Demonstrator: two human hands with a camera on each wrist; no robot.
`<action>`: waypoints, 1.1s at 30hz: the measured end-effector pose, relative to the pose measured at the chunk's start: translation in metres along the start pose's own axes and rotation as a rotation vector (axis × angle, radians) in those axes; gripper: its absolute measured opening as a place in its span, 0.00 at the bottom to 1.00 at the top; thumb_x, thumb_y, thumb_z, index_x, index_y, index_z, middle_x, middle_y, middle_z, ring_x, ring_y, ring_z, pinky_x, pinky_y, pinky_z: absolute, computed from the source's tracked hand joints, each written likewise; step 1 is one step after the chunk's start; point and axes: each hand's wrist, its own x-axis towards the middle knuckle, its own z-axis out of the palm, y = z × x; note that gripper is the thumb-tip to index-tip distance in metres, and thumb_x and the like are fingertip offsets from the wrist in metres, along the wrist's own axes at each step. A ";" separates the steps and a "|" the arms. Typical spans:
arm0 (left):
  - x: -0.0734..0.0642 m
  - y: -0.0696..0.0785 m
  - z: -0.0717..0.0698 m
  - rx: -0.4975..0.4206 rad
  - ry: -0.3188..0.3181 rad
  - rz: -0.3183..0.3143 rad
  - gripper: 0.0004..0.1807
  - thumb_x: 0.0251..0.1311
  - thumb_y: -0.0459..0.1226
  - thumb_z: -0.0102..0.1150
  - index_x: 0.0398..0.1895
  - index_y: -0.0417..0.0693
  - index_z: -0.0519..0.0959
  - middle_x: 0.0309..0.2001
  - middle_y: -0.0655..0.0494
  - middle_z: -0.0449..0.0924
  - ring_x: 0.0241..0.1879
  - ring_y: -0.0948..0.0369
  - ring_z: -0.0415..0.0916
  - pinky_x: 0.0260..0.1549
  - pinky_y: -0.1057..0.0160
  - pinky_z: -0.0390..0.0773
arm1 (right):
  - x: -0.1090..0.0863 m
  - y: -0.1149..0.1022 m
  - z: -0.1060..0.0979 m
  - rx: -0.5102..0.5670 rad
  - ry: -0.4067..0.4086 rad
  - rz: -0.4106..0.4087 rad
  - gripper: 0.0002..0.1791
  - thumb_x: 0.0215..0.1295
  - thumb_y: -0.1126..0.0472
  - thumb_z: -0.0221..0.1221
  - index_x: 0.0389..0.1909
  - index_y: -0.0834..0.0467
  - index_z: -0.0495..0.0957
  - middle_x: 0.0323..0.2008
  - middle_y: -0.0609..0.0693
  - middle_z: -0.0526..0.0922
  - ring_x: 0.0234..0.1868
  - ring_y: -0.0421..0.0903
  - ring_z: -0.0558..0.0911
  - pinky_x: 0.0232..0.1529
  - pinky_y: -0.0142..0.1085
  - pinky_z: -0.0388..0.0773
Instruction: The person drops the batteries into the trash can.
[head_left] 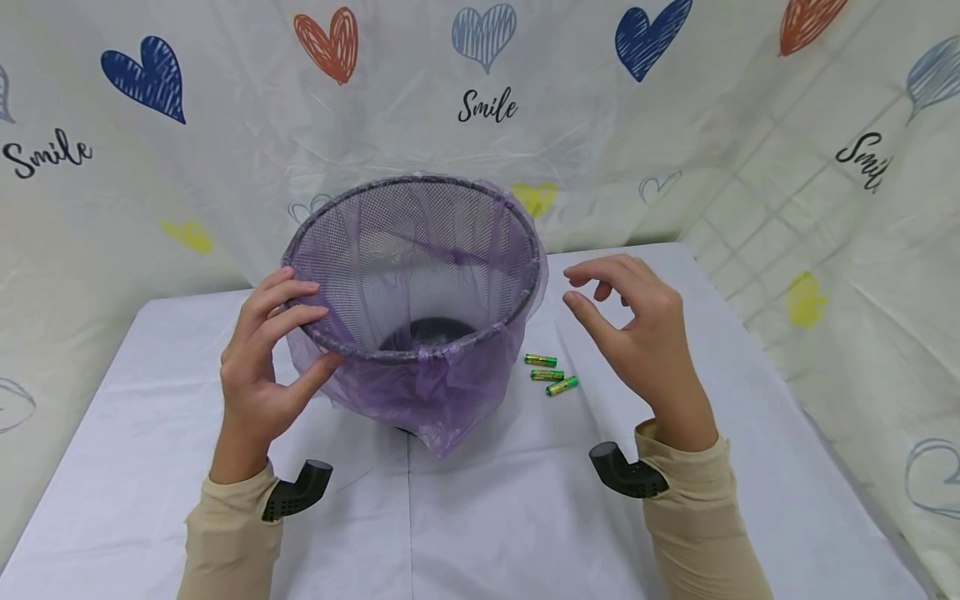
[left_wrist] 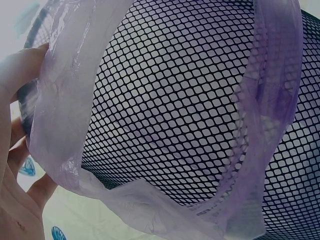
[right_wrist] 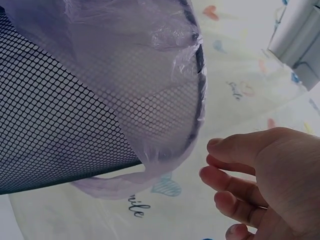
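Observation:
A black mesh wastebasket (head_left: 420, 179) stands on the table with its round mouth facing up toward the head camera. A thin purple bin bag (head_left: 450, 392) lines it and is folded over the rim, hanging loosely down the outside. My left hand (head_left: 258, 358) grips the basket's left rim through the bag, fingers over the edge and thumb at the near side. To the right of the basket, my right hand (head_left: 637, 325) hovers with bent, parted fingers and nothing between them. The right wrist view shows its fingertips (right_wrist: 215, 145) a short way from the bagged rim (right_wrist: 200, 100).
Three green batteries (head_left: 547, 375) lie on the white-covered table (head_left: 487, 517), just right of the basket. Behind rises a pale curtain (head_left: 405, 108) printed with hearts and the word Smile. It also runs along the right side.

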 end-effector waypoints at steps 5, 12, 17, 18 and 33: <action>0.001 0.001 0.001 0.005 0.004 -0.001 0.26 0.56 0.47 0.68 0.37 0.27 0.78 0.50 0.37 0.78 0.64 0.43 0.67 0.68 0.53 0.68 | -0.004 0.005 -0.002 -0.010 0.008 0.014 0.11 0.58 0.68 0.64 0.42 0.57 0.84 0.36 0.50 0.85 0.33 0.37 0.71 0.35 0.29 0.63; 0.000 0.002 0.000 0.005 0.004 -0.007 0.26 0.55 0.47 0.68 0.37 0.27 0.78 0.50 0.37 0.78 0.64 0.44 0.67 0.68 0.53 0.68 | -0.009 0.011 -0.003 -0.023 0.036 0.027 0.13 0.55 0.69 0.66 0.42 0.58 0.84 0.34 0.51 0.85 0.32 0.38 0.71 0.35 0.26 0.62; 0.000 0.001 -0.001 0.007 -0.001 -0.011 0.27 0.55 0.47 0.68 0.37 0.27 0.78 0.50 0.38 0.78 0.64 0.44 0.67 0.69 0.53 0.68 | -0.010 0.015 -0.003 -0.029 0.035 0.028 0.13 0.54 0.69 0.66 0.42 0.58 0.84 0.34 0.51 0.85 0.32 0.40 0.71 0.35 0.26 0.62; -0.001 0.001 -0.001 0.009 -0.001 -0.011 0.27 0.55 0.47 0.68 0.37 0.27 0.78 0.50 0.38 0.78 0.64 0.44 0.67 0.69 0.53 0.68 | -0.010 0.015 -0.003 -0.030 0.032 0.027 0.13 0.54 0.69 0.66 0.42 0.57 0.84 0.34 0.51 0.85 0.32 0.40 0.71 0.35 0.27 0.62; 0.002 0.003 0.002 -0.020 0.014 -0.006 0.26 0.55 0.46 0.69 0.37 0.26 0.78 0.50 0.38 0.78 0.64 0.44 0.67 0.68 0.53 0.68 | -0.019 0.030 0.001 -0.039 -0.024 0.028 0.15 0.55 0.68 0.66 0.45 0.57 0.82 0.34 0.50 0.85 0.33 0.39 0.72 0.34 0.29 0.63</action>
